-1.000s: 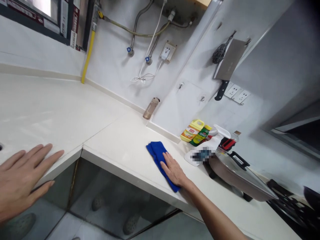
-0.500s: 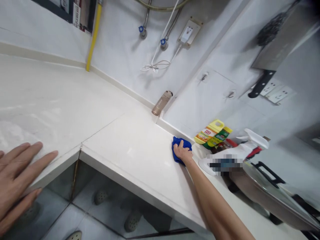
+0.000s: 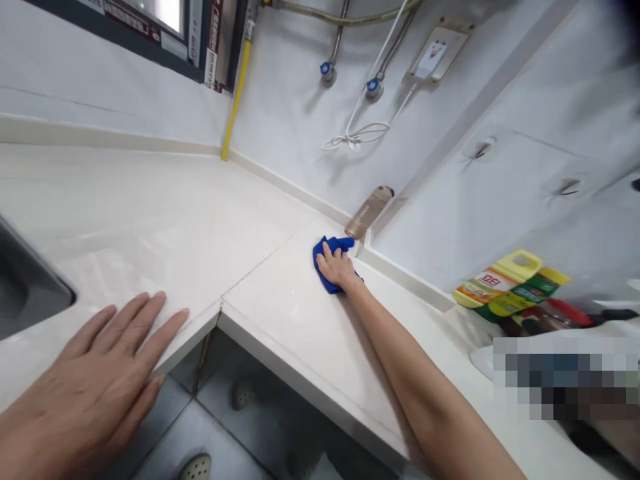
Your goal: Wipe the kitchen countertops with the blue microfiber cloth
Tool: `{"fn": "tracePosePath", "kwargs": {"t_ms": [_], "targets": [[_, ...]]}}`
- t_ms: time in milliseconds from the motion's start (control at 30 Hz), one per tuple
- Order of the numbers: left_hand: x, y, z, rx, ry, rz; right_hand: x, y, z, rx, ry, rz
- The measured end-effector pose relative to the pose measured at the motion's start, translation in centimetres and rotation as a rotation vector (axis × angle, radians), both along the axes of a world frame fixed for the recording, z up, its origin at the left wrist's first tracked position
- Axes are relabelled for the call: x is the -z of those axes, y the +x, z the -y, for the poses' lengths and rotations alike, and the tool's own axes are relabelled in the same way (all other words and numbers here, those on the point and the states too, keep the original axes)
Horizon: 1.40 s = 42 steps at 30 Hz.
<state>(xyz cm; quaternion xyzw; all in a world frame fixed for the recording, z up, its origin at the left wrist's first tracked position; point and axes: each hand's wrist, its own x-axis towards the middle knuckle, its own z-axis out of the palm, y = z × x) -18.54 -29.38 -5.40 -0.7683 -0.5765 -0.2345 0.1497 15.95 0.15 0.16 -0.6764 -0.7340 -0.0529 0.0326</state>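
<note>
A blue cloth (image 3: 327, 270) lies bunched on the white countertop (image 3: 280, 320), under my right hand (image 3: 337, 265). The fingers of that hand are bent over the cloth and press it to the surface. Just behind the cloth, a brown bottle (image 3: 369, 212) stands in the corner against the wall. My left hand (image 3: 117, 363) rests with its fingers spread on the counter near its front edge and holds nothing.
Yellow and green cleaner bottles (image 3: 500, 280) stand on the right, with a partly blurred white bottle (image 3: 480, 357) nearer. A dark sink edge (image 3: 30, 280) shows at left. The yellow pipe (image 3: 237, 100) meets the counter's back. Below the inner corner lies tiled floor (image 3: 220, 440).
My right hand has slid the blue cloth leftward along the counter, close to the brown bottle. The view has turned left, so the sink edge shows and the hanging cleaver is out of sight.
</note>
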Motion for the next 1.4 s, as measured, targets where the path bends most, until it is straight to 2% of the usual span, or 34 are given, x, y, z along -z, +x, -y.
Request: {"fn": "tracePosePath", "kwargs": {"t_ms": [100, 200, 333, 467, 600, 800, 967, 1100, 1267, 1400], "targets": [[-1.0, 0.3, 0.1, 0.008, 0.037, -0.045, -0.3, -3.7, 2.2, -0.137, -0.017, 0.006], [-1.8, 0.6, 0.3, -0.004, 0.026, -0.108, -0.8, -6.4, 5.7, -0.249, -0.032, 0.054], [-2.6, 0.8, 0.7, -0.045, -0.093, -0.21, -1.7, -9.1, 10.8, -0.317, -0.072, 0.079], [-3.5, 1.0, 0.8, -0.083, -0.194, -0.214, -2.4, -10.6, 14.7, -0.418, -0.111, 0.062], [-4.6, 1.4, 1.0, -0.115, -0.313, -0.193, -2.6, -9.8, 16.9, -0.578, -0.128, 0.057], [-5.3, 1.2, 1.4, -0.111, -0.376, -0.174, -2.4, -4.9, 20.3, -0.844, -0.127, -0.004], [-4.7, 0.4, 0.8, -0.111, -0.354, -0.203, -2.2, 1.2, 24.4, -0.892, -0.109, -0.024], [-4.0, -0.2, 0.0, -0.1, -0.311, -0.197, -2.1, 7.4, 27.5, -0.827, -0.123, -0.061], [-3.5, -0.5, -0.4, -0.076, -0.235, -0.115, -1.9, 15.8, 31.3, -0.662, -0.149, -0.095], [-2.9, -1.0, -1.0, -0.054, -0.144, -0.123, -1.1, 22.9, 34.7, -0.525, -0.145, -0.11]]}}
